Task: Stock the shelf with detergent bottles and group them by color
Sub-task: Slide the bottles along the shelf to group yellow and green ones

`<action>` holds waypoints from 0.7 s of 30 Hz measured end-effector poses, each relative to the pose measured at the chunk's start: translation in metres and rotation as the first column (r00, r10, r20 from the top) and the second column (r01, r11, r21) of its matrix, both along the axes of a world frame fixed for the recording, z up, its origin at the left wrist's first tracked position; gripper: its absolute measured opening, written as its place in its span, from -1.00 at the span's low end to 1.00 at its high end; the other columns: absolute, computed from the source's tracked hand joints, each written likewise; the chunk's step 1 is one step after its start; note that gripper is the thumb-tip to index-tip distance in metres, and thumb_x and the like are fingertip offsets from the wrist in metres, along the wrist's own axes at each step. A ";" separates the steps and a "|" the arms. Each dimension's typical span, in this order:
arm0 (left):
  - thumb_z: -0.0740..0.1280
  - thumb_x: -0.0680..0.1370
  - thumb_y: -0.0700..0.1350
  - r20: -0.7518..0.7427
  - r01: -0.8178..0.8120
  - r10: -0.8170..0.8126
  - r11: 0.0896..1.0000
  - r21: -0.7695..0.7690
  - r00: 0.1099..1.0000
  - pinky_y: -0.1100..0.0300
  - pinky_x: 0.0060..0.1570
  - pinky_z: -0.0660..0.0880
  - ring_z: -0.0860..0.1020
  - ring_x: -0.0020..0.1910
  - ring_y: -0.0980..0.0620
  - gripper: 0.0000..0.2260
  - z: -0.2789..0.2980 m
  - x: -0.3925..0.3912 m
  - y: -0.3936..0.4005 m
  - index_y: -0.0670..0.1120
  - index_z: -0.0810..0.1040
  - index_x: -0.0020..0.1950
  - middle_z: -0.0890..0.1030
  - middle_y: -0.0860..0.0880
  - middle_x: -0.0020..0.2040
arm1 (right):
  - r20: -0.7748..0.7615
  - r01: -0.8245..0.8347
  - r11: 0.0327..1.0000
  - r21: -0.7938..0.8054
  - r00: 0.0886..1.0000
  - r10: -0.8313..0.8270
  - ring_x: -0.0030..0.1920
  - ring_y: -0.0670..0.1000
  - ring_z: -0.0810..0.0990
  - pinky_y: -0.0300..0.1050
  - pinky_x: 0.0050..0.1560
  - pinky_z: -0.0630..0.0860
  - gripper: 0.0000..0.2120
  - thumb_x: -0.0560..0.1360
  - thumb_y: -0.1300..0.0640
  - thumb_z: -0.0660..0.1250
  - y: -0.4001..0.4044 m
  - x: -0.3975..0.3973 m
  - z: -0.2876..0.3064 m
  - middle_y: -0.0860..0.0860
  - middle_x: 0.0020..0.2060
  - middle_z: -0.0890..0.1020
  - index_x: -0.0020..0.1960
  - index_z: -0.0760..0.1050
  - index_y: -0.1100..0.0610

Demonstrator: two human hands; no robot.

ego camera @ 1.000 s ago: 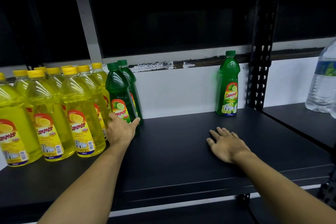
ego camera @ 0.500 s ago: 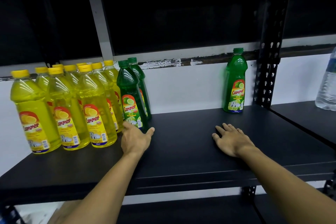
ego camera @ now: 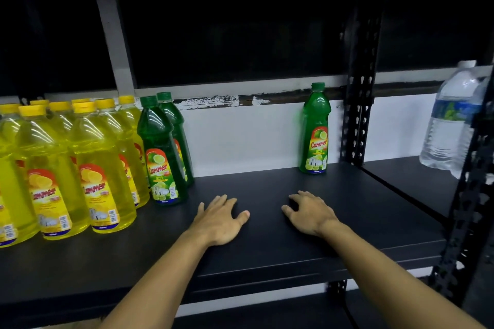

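Note:
Several yellow detergent bottles [ego camera: 99, 168] stand grouped at the left of the black shelf [ego camera: 267, 254]. Right beside them stand two green detergent bottles [ego camera: 160, 157], one behind the other. A third green bottle [ego camera: 315, 131] stands alone at the back right, near the upright post. My left hand [ego camera: 222, 219] rests flat on the shelf board, a little right of the paired green bottles and apart from them. My right hand [ego camera: 310, 212] lies on the board too, fingers loosely bent, holding nothing, in front of the lone green bottle.
A black perforated upright post [ego camera: 359, 104] divides this bay from the one to the right, where clear water bottles [ego camera: 451, 120] stand. A white wall with a peeling dark strip runs behind the shelf. A lower shelf shows beneath the front edge.
My left hand has let go of the front green bottle and slid right onto the open board. My right hand has stayed on the board, its fingers now slightly more bent.

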State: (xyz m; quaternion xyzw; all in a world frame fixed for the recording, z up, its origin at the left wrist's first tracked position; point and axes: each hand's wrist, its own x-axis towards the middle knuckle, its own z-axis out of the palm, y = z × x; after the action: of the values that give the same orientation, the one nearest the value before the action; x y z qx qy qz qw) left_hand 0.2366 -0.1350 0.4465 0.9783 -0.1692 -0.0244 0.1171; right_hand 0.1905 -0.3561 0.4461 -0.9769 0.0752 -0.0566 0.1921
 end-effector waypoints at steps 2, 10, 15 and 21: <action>-0.05 0.61 0.31 0.007 -0.003 0.003 1.000 0.010 1.000 -0.06 0.53 -0.19 -0.11 0.58 0.07 -0.37 -0.002 0.008 -0.004 0.05 0.04 0.61 -0.03 0.04 0.61 | 0.025 0.035 0.985 0.169 0.999 -0.040 0.38 0.05 0.40 -0.03 0.39 0.31 -0.53 0.56 -0.15 0.25 -0.012 0.010 0.002 0.00 0.39 0.45 0.39 0.43 0.04; -0.06 0.61 0.32 0.038 0.006 -0.006 1.000 0.004 0.999 -0.04 0.53 -0.19 -0.13 0.57 0.12 -0.38 -0.012 0.016 -0.004 0.08 0.03 0.61 -0.05 0.07 0.61 | 0.165 0.345 0.882 0.321 0.897 -0.411 0.21 0.17 0.50 0.04 0.20 0.48 -0.47 0.49 -0.05 0.38 -0.071 0.065 0.033 0.15 0.24 0.49 0.35 0.36 0.19; -0.06 0.61 0.31 0.034 0.014 -0.014 1.000 -0.005 0.999 -0.04 0.53 -0.20 -0.15 0.57 0.12 -0.38 -0.011 0.015 -0.004 0.07 0.02 0.61 -0.06 0.08 0.61 | 0.180 0.390 0.822 0.416 0.850 -0.495 0.34 0.21 0.38 0.14 0.30 0.40 -0.12 0.40 -0.15 0.48 -0.084 0.102 0.042 0.20 0.37 0.30 0.48 0.10 0.21; -0.08 0.60 0.31 0.040 0.010 -0.010 1.000 -0.019 0.999 -0.04 0.53 -0.22 -0.17 0.57 0.13 -0.38 -0.013 0.018 -0.005 0.07 0.00 0.61 -0.07 0.09 0.61 | 0.217 0.329 0.762 0.558 0.828 -0.517 0.31 0.21 0.38 0.18 0.33 0.38 0.09 0.20 -0.25 0.57 -0.088 0.144 0.043 0.17 0.34 0.33 0.46 0.06 0.17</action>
State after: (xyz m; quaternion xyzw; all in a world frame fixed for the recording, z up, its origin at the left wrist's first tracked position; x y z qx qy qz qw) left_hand 0.2542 -0.1402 0.4334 0.9766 -0.1766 -0.0039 0.1228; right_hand 0.3343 -0.4440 0.4893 -0.8225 0.2733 -0.2545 0.4291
